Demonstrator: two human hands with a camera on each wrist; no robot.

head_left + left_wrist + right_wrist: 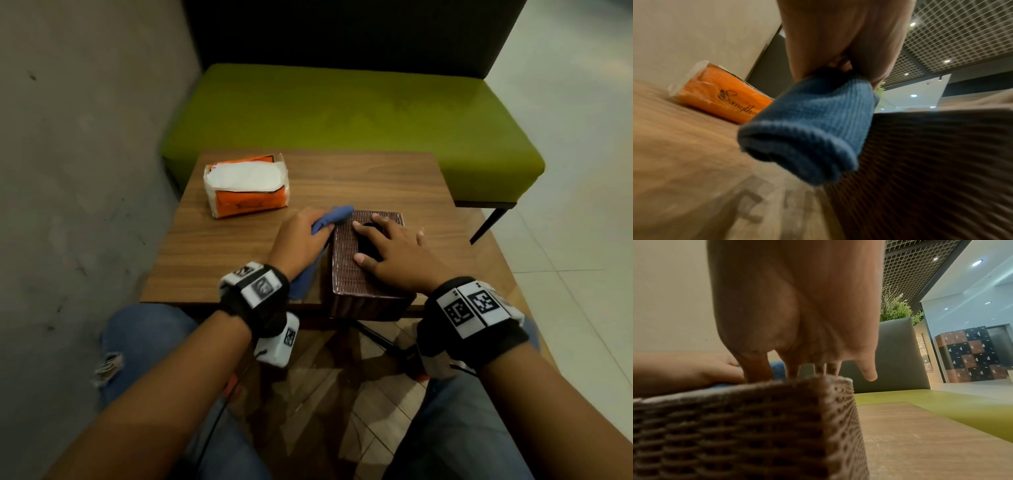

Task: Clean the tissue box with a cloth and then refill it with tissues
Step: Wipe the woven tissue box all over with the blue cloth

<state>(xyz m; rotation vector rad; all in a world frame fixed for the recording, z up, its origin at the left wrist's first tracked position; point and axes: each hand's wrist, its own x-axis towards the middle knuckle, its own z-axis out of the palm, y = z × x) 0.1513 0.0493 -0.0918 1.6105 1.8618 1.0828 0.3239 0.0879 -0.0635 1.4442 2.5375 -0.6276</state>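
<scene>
We see the woven tissue box point(363, 260) at the near edge of the wooden table point(239, 246), our right hand point(397, 253) lying flat on its top with fingers spread. Our left hand point(301, 236) clutches the blue cloth point(334, 216) against the box's left side, with the orange tissue pack point(245, 186) farther back on the left

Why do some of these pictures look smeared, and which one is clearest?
Head view: dim but sharpest. Left wrist view: blue cloth crisp, table and woven tissue box streaked by motion blur. Right wrist view: the box soft, too close to focus.

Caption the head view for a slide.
Left hand wipes the wicker tissue box with a blue cloth while the right hand steadies it.
</scene>
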